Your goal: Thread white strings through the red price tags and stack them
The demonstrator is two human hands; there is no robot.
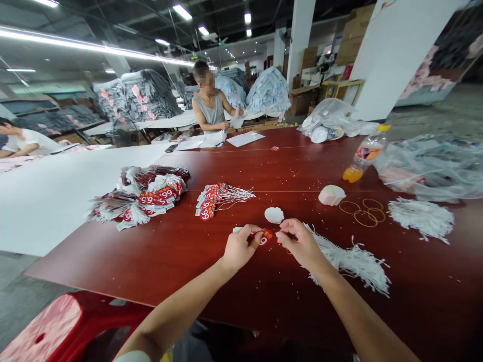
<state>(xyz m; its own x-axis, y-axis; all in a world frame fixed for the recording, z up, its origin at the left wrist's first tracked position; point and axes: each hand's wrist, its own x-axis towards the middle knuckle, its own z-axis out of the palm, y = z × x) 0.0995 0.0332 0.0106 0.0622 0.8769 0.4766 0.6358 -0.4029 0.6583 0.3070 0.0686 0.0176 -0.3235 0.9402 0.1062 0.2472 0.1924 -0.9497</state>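
Note:
Between thumb and fingers, my left hand pinches a red price tag with white numerals. Just right of the tag, my right hand has its thumb and fingertips pressed together; whatever they grip is too small to make out, perhaps a thin string end. A white rounded card lies just beyond the hands. Beside my right forearm spreads a bundle of white tag strings. Farther left rests a fanned row of strung red tags, and past it a big heap of tags.
A stack of cream cards, rubber bands and another string bundle lie to the right. Behind them are an orange drink bottle and plastic bags. A co-worker handles paper across the table. A red stool stands lower left.

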